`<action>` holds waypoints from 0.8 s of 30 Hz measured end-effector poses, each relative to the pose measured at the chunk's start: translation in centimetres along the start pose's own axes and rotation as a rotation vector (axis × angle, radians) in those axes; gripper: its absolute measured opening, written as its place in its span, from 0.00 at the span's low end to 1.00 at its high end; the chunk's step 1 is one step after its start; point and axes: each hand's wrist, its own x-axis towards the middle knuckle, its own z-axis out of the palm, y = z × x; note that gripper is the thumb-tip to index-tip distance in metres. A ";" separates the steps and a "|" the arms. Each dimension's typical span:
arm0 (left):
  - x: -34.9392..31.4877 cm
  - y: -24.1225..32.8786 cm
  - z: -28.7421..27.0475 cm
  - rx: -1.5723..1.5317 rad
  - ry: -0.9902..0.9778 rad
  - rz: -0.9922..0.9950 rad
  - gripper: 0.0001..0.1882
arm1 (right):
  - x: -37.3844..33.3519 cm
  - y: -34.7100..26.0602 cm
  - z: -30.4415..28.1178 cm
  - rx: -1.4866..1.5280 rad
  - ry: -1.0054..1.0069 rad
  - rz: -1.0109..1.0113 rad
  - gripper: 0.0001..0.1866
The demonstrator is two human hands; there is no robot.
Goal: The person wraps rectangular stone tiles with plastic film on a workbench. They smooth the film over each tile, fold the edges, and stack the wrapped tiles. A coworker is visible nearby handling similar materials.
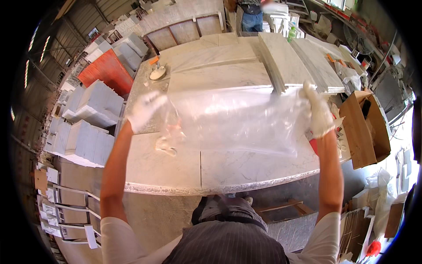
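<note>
A clear plastic sheet [237, 119] is stretched across the worktable between my two hands, above pale marble slabs. My left hand [146, 111], in a white glove and a little blurred, grips its left end. At the opposite end my right hand [320, 112], also white-gloved, is closed on the sheet. Through the plastic I see the slab [220, 78] behind it only faintly. A crumpled whitish glove [166, 146] lies near the sheet's lower left corner, on the front slab [160, 165]. A dark seam parts that slab from its neighbour [255, 169].
Stacked long marble slabs [288, 61] lie at the back right. An open cardboard box [362, 132] stands beside the table's right edge. A round dish [157, 72] sits at the back left. Stone blocks [94, 103] line the left side. Another person [251, 20] stands beyond the table.
</note>
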 end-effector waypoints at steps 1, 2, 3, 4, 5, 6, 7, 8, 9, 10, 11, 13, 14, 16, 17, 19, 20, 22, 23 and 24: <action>1.3 1.8 -3.1 -0.034 0.017 0.033 0.13 | 1.9 -2.7 0.7 0.066 0.037 -0.022 0.17; 2.9 4.1 -5.3 -0.083 0.023 0.089 0.14 | 3.3 -5.6 0.7 0.121 0.096 -0.056 0.17; 3.7 6.3 -7.0 -0.088 0.079 0.097 0.15 | 5.7 -7.6 -0.3 0.152 -0.054 -0.077 0.16; 4.2 8.0 -8.5 -0.092 0.138 0.099 0.16 | 8.5 -9.0 -2.2 0.179 -0.211 -0.095 0.16; 5.0 8.7 -9.5 -0.148 0.157 0.076 0.21 | 9.9 -10.1 -3.1 0.195 -0.359 -0.108 0.15; 5.0 9.2 -10.7 -0.116 0.171 0.078 0.22 | 9.8 -10.8 -2.1 0.218 -0.326 -0.105 0.15; 5.0 9.4 -11.9 -0.083 0.187 0.081 0.24 | 9.5 -11.4 -0.9 0.242 -0.292 -0.103 0.15; 4.8 9.6 -12.9 -0.050 0.203 0.084 0.25 | 9.3 -12.3 0.1 0.266 -0.259 -0.101 0.14; 4.9 9.7 -12.8 -0.058 0.219 0.084 0.28 | 9.8 -12.1 0.4 0.313 -0.257 -0.097 0.13; 4.8 9.8 -12.8 -0.048 0.238 0.083 0.28 | 9.9 -12.2 0.3 0.316 -0.261 -0.115 0.12; 4.7 10.0 -12.7 -0.037 0.256 0.084 0.28 | 9.9 -12.4 0.2 0.320 -0.264 -0.133 0.12; 4.4 9.7 -12.6 -0.017 0.275 0.052 0.30 | 10.4 -11.5 -0.1 0.329 -0.350 -0.156 0.10; 4.2 9.8 -12.7 -0.008 0.284 0.041 0.30 | 10.6 -11.3 -0.2 0.341 -0.345 -0.131 0.10; 3.6 10.3 -11.7 0.002 0.280 0.008 0.30 | 9.9 -10.7 -0.1 0.360 -0.320 -0.063 0.10; 3.7 10.2 -11.7 -0.015 0.262 -0.011 0.28 | 9.8 -10.6 -0.2 0.352 -0.313 -0.037 0.10; 3.8 10.0 -11.6 -0.050 0.223 -0.053 0.24 | 9.2 -10.4 -0.1 0.335 -0.299 0.020 0.09; 3.6 9.9 -11.4 -0.064 0.223 -0.059 0.24 | 8.7 -10.1 0.0 0.301 -0.249 -0.018 0.10; 3.2 10.0 -10.6 -0.094 0.220 -0.075 0.22 | 6.8 -9.6 1.1 0.231 -0.148 -0.087 0.10; 3.3 9.7 -10.4 -0.075 0.231 -0.051 0.22 | 7.5 -8.9 0.6 0.270 -0.218 -0.065 0.10; 3.6 9.3 -9.8 -0.066 0.233 -0.023 0.22 | 8.4 -8.0 -0.9 0.302 -0.278 -0.043 0.10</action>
